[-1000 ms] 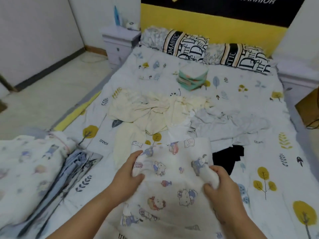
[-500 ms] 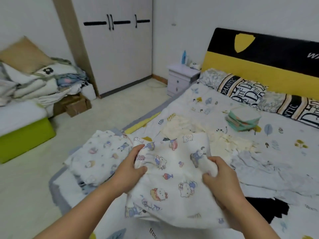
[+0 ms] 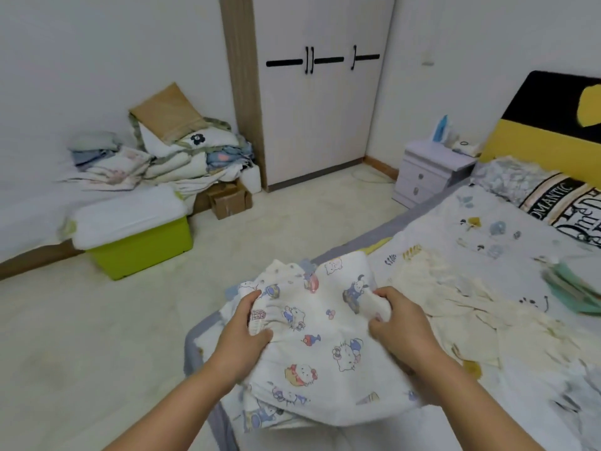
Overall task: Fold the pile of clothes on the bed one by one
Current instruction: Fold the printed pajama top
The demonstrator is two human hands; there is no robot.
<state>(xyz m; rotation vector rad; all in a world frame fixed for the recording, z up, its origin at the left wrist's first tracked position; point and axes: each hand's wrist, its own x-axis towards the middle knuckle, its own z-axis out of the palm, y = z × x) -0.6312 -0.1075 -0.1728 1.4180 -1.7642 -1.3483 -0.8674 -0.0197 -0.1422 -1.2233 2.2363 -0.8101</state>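
Fingers of left hand (image 3: 242, 333) and right hand (image 3: 401, 323) pinch the cartoon-print cloth (image 3: 325, 346) above the bed (image 3: 455, 229) corner.

A white garment (image 3: 325, 346) printed with cartoon animals sits bunched between the fingers, its folded edges pinched at both sides (the lower part droops below them). Cream clothes (image 3: 455, 307) lie crumpled just right of the fingers.

1. My left hand (image 3: 242, 330) and right hand (image 3: 401, 323) each grip an edge of the cartoon-print garment (image 3: 325, 346).
2. It hangs above the bed (image 3: 507, 242) corner.
3. Cream clothes (image 3: 455, 304) lie just beside it.
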